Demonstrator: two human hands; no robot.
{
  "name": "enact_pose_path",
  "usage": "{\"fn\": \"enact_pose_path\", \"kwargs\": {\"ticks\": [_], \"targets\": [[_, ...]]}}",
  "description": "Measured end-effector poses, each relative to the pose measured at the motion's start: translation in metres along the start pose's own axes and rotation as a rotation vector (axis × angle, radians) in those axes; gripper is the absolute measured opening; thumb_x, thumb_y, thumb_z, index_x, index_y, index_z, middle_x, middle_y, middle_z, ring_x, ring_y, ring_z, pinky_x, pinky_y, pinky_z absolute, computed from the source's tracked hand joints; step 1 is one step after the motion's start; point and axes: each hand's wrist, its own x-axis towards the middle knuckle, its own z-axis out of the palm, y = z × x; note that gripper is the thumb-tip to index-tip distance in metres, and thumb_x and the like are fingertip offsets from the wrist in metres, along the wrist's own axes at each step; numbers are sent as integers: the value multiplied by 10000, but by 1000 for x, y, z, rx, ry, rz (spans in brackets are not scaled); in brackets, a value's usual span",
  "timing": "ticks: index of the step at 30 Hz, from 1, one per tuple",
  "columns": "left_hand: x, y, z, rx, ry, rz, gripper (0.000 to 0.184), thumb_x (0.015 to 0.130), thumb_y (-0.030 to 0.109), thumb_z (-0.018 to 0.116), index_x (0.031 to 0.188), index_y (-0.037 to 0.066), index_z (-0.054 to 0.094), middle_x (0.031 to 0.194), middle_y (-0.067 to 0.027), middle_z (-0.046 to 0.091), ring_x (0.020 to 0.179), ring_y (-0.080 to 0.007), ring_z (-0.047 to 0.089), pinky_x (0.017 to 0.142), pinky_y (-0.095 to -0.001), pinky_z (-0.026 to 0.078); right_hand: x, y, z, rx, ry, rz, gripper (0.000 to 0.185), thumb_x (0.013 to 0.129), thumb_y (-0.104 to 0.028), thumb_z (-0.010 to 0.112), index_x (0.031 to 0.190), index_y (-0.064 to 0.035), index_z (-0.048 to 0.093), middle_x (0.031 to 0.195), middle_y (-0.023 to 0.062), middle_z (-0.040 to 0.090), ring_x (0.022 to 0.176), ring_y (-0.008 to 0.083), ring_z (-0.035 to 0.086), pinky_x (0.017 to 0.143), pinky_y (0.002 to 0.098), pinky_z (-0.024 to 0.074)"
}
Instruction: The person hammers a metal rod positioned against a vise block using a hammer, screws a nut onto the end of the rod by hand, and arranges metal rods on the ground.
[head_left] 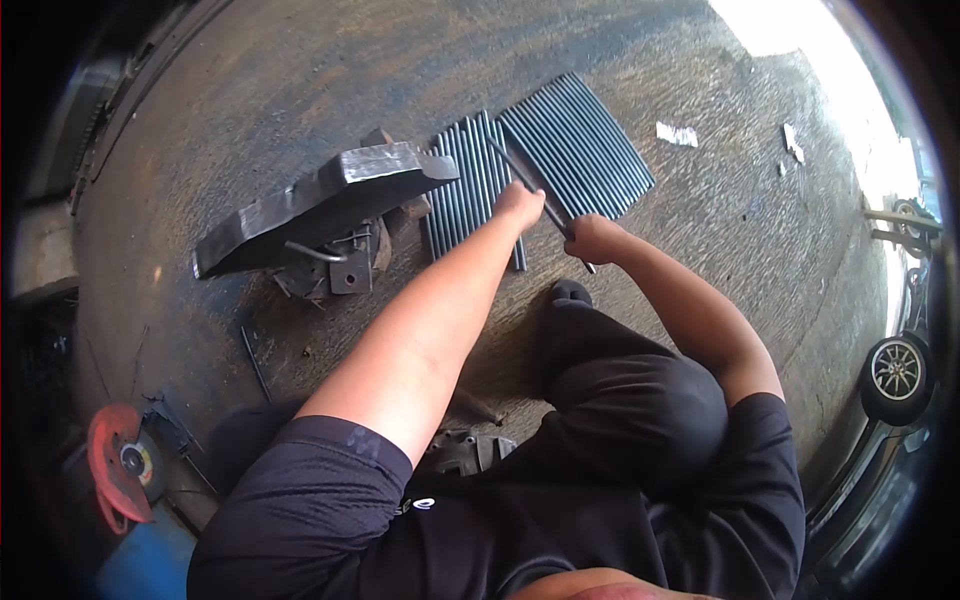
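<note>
A long dark metal rod point(553, 211) runs at a slant between my hands. Around its middle, the fingers of my left hand point(519, 206) are closed. Nearer its lower end, my right hand point(595, 239) is wrapped round it, and a short tip sticks out below. Just beyond the hands, one row of similar metal rods point(578, 145) lies side by side on the floor. A second row of rods point(463, 185) lies to its left, partly hidden by my left forearm.
At left, a thick steel slab point(320, 200) rests on a rough metal stand point(350, 275). A cutting machine with a red guard point(112, 455) and disc stands lower left. Paper scraps point(677, 134) lie on the concrete floor point(720, 220). A car wheel point(897, 370) shows at right.
</note>
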Motion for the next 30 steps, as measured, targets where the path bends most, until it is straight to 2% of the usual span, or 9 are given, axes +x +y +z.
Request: {"fn": "enact_pose_path", "kwargs": {"ticks": [5,9,13,17,19,23,24,25,30], "targets": [[48,-13,20,-19,-67,25,407,919,234,579,1185,-72,547,877,-165,681,700,-203,676,535,-318,501,33,23,26,107,16,91,300,812,-261,530,934,-33,681,824,213,679,823,357,676,780,439,535],[45,12,6,186,130,79,418,885,317,596,1119,-30,598,926,-199,696,873,-331,677,829,-410,498,53,33,5,83,-123,263,322,831,-319,574,973,-52,685,983,174,689,939,304,676,826,411,535],[56,16,1,108,126,-2,385,891,344,585,1053,-4,611,900,-197,697,949,-350,656,831,-433,498,65,33,-11,-18,-104,277,313,828,-317,609,990,-65,698,997,163,690,957,304,672,834,404,533],[71,12,1,164,85,-131,366,906,367,563,997,17,616,780,-151,700,749,-263,703,768,-386,522,76,27,-7,-27,-186,148,241,830,-239,585,919,-57,716,931,157,702,927,291,682,817,405,535],[68,17,-7,159,32,-192,405,888,375,581,1074,18,618,1077,-235,652,1038,-375,621,902,-451,491,80,22,-4,-17,-118,135,229,831,-223,578,907,-59,717,936,160,700,923,293,682,811,407,536],[69,11,-14,101,77,-198,398,871,402,611,986,25,668,1015,-219,673,988,-361,643,868,-445,505,93,26,-19,6,3,92,314,882,-341,548,985,-66,658,950,153,693,908,299,677,790,420,531],[67,12,-16,161,115,-134,415,880,423,619,961,17,653,777,-137,706,710,-268,701,749,-387,527,98,24,-26,-15,5,69,362,900,-399,520,1020,-76,629,949,153,688,899,303,675,784,424,530],[65,13,-17,159,117,-136,415,880,423,619,961,17,653,777,-137,706,710,-268,701,749,-387,527,104,26,-27,-16,3,67,362,900,-399,520,1020,-76,629,949,153,688,899,303,675,784,424,530],[55,21,-25,251,187,-124,401,876,433,612,947,50,706,909,-202,686,928,-375,647,826,-437,501,134,23,-37,-48,100,-4,319,903,-356,519,987,-87,669,957,131,696,900,293,682,780,415,535]]}}
